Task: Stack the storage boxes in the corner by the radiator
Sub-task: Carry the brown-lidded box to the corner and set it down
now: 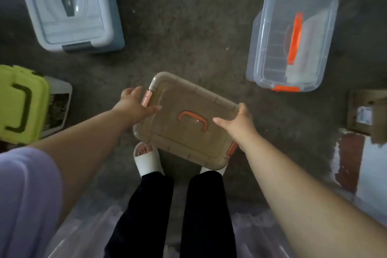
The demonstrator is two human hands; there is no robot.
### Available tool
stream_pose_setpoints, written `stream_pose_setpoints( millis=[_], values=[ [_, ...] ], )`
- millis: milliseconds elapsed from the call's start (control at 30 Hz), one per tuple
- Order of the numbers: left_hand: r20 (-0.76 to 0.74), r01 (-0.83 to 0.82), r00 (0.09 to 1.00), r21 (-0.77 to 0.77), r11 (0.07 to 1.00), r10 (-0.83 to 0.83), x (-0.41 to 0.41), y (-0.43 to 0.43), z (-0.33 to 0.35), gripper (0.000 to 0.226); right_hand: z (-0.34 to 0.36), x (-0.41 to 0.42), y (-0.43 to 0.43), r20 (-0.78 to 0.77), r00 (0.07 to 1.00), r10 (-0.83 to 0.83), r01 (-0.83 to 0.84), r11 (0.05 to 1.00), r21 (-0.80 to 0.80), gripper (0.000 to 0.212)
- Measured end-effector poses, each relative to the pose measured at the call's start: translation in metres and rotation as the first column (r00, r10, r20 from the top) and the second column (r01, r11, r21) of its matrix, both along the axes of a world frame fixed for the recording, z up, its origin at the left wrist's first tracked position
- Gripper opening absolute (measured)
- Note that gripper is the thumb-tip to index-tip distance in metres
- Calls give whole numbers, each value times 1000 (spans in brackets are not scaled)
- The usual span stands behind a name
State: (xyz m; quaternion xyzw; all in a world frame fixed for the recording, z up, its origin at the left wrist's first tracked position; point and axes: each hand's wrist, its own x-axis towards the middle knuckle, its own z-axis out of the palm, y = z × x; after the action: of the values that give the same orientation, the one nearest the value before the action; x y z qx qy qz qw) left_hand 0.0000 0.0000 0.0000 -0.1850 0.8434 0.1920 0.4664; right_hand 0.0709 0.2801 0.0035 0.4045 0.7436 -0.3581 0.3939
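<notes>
A small tan translucent storage box (pixel 180 130) with orange clips and an orange lid handle is held above the floor, over my feet. My left hand (pixel 134 104) grips its left end by the clip, thumb on the lid. My right hand (pixel 238 124) grips its right end. A clear box with orange clips and handle (pixel 272 48) stands on the floor at the upper right. A pale blue box with a grey handle (pixel 71 16) stands at the upper left. A lime green lidded box (pixel 18 102) sits at the left edge.
The floor (pixel 188 37) is dark rough concrete. A cardboard box (pixel 366 115) lies at the right edge, beside a patch of red and white peeling paint (pixel 351 163). My feet in white slippers (pixel 146 159) stand below the held box.
</notes>
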Motion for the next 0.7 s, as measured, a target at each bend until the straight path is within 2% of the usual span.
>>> stream_pose_setpoints(
  millis=[67,167,333,500,700],
  values=[
    [1,-1,1000,-19,1000,2,1,1,-20,104,-20,5,2,-5,1000,21,-20,996,91,115],
    [53,-32,998,-30,999,33,7,3,-54,102,-56,19,6,89,996,15,-31,983,182,123],
    [79,-137,988,8,991,136,14,4,-91,97,-92,30,12,138,978,-156,124,968,217,131],
    [69,-248,967,17,969,246,17,3,-106,103,-107,40,17,86,954,-287,261,937,233,133],
    [8,-315,949,-53,948,316,15,0,-80,107,-86,35,18,-41,968,-247,250,948,198,136]
  ],
)
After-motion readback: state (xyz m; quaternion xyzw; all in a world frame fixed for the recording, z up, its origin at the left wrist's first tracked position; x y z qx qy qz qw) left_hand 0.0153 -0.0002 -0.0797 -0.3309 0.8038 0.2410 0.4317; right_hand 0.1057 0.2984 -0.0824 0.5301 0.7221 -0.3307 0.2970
